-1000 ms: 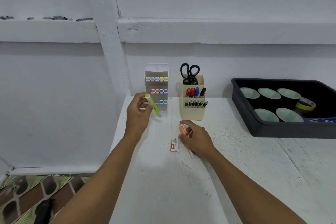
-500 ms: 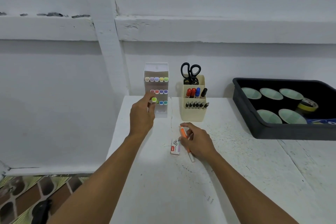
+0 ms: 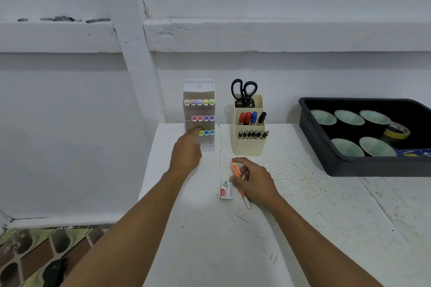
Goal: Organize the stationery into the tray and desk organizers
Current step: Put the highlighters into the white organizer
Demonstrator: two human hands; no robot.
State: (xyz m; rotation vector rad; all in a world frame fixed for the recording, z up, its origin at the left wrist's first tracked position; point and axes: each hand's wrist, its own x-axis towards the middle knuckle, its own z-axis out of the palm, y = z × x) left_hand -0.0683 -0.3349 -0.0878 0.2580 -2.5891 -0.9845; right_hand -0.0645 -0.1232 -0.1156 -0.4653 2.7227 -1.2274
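A clear tiered highlighter organizer (image 3: 199,91) stands against the wall with three rows of pastel caps. My left hand (image 3: 186,154) reaches to its bottom row, the index finger touching beside the green highlighter (image 3: 201,133) that sits in the slot. My right hand (image 3: 255,184) pinches an orange highlighter (image 3: 236,170) low over the table, its white end pointing toward me. A small box of staples (image 3: 226,191) lies just left of that hand. The beige desk organizer (image 3: 248,144) holds scissors (image 3: 243,91), markers and pens.
A black tray (image 3: 373,165) at the right holds several pale green cups and a yellow tape roll (image 3: 397,131). The white table's left edge (image 3: 149,170) drops to a patterned floor. The wall is close behind the organizers.
My left hand carried the green highlighter up to the clear organizer and slid it into the bottom row; only a fingertip touches there now. My right hand lifted the orange highlighter slightly.
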